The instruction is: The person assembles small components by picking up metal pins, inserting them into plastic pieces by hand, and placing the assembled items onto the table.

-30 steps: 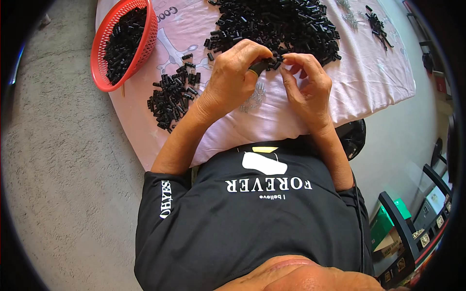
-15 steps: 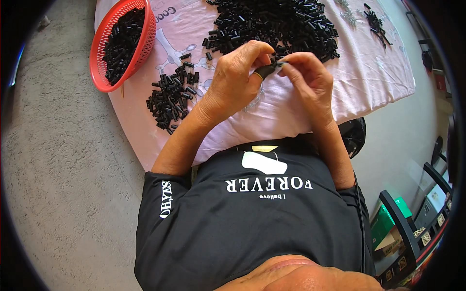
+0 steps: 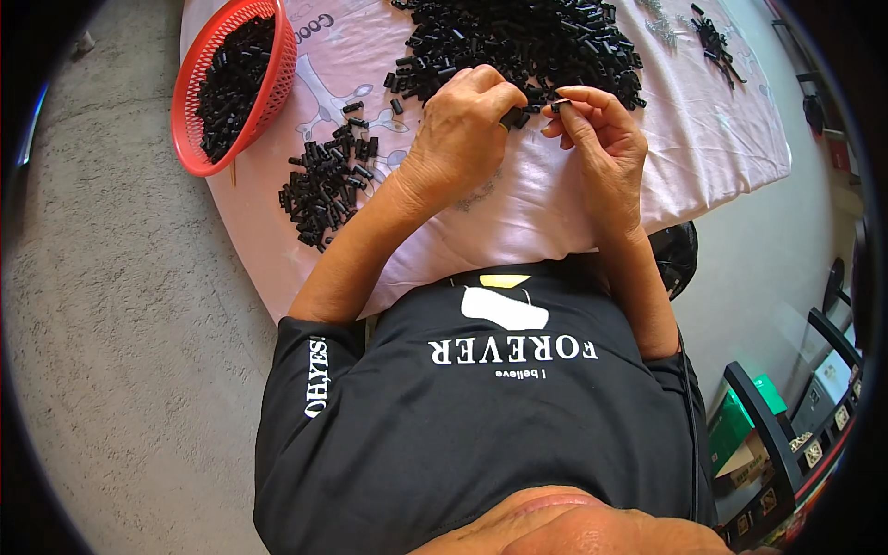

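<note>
My right hand (image 3: 610, 148) pinches a small black plastic piece (image 3: 560, 106) between thumb and forefinger, its other fingers curled. Close to its left, my left hand (image 3: 467, 129) is bent with its fingers curled down at the near edge of a big heap of small black plastic pieces (image 3: 518, 42). A dark cover sits on the left thumb; its fingertips are mostly hidden, so whatever they grip cannot be made out. Below the hands, a little cluster of thin, clear or silvery bits (image 3: 476, 196) lies on the pink cloth (image 3: 546, 217).
A red plastic basket (image 3: 190, 139) full of black pieces stands at the far left. Nearer lies a smaller pile of black pieces (image 3: 324, 190). Silvery bits (image 3: 661, 28) and a few longer black parts (image 3: 714, 46) lie at the far right. A dark rack (image 3: 763, 416) stands at the lower right.
My hands have moved apart from each other. The left has shifted up and turned over toward the heap; the right has moved slightly right and now shows a black piece in its pinch.
</note>
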`<state>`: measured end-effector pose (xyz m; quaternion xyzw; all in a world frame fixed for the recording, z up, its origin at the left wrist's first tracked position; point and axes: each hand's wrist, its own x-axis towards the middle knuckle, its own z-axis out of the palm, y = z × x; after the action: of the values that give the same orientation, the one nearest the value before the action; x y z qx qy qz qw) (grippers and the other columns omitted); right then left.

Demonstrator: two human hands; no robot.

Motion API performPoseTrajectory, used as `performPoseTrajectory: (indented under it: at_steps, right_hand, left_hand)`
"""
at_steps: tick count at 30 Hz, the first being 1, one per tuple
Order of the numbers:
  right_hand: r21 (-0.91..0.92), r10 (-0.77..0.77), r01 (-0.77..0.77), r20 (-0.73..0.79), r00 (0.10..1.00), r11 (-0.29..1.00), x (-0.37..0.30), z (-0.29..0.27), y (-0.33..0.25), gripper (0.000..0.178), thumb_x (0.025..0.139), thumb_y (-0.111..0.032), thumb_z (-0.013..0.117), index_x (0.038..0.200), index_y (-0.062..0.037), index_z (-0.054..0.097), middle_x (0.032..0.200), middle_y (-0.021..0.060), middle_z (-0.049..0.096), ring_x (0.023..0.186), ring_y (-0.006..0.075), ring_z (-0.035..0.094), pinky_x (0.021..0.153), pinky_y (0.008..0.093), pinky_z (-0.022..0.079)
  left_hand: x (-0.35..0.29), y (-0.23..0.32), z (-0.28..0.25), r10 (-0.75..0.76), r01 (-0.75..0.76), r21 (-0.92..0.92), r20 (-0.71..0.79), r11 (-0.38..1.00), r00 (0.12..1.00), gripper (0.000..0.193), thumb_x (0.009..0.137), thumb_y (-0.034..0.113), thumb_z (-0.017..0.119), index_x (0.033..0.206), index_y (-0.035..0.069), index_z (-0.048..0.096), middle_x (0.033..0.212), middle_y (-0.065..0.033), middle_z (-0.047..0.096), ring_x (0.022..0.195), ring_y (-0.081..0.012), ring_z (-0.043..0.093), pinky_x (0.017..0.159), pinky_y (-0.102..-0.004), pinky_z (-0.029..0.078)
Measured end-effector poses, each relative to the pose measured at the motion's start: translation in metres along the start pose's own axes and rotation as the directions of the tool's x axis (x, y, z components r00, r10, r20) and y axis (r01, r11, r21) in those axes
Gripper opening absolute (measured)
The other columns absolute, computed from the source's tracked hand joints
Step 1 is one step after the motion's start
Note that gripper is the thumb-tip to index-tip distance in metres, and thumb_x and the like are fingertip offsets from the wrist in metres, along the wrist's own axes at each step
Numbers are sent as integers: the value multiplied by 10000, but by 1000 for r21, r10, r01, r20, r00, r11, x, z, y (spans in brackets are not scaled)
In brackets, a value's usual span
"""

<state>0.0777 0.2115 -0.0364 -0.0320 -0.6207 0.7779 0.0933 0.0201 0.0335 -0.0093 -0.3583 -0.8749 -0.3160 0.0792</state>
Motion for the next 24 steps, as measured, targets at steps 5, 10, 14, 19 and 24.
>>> performPoseTrajectory:
  at_steps: [5, 10, 14, 19, 24]
  right_hand:
    - [-18, 18, -18, 10, 1000, 1000, 0, -1, 1, 144, 986, -40, 622, 1118, -16, 673, 925, 63, 735, 808, 92, 688, 699, 206, 511]
    - [-8, 35, -35, -41, 999, 999, 0, 1, -4, 118, 990, -75, 635, 1078, -14, 683, 874, 49, 721, 746, 80, 660, 669, 204, 513]
    - [15, 38, -37, -56, 998, 999, 0, -1, -2, 120, 995, -102, 637, 1064, -15, 684, 860, 41, 716, 724, 74, 649, 651, 200, 507]
    - [45, 44, -42, -47, 998, 998, 0, -2, 0, 134, 1003, -125, 631, 1064, -19, 686, 850, 34, 716, 703, 67, 639, 633, 191, 492]
    - [63, 48, -45, -41, 998, 997, 1, -2, 0, 138, 1007, -132, 627, 1060, -21, 689, 843, 32, 715, 698, 63, 636, 626, 187, 487]
  left_hand:
    - [8, 0, 3, 16, -18, 54, 32, 998, 999, 280, 725, -73, 604, 974, 34, 675, 952, -127, 637, 922, -335, 648, 819, -401, 541]
    - [10, 0, 4, 5, -6, 56, 21, 998, 1000, 261, 729, -67, 593, 957, 36, 667, 941, -128, 630, 923, -339, 643, 819, -407, 538]
    - [7, 7, 1, 1, -1, 2, 39, 1000, 999, 263, 719, -72, 582, 945, 36, 660, 936, -129, 624, 912, -341, 637, 819, -417, 532]
    - [0, 13, 7, 7, -14, 50, 124, 999, 992, 277, 694, -85, 599, 932, 40, 665, 926, -115, 611, 920, -324, 618, 812, -409, 523]
    - [-4, 13, 12, -2, -4, 56, 114, 998, 994, 302, 675, -106, 606, 933, 41, 664, 944, -113, 611, 936, -326, 612, 829, -410, 519]
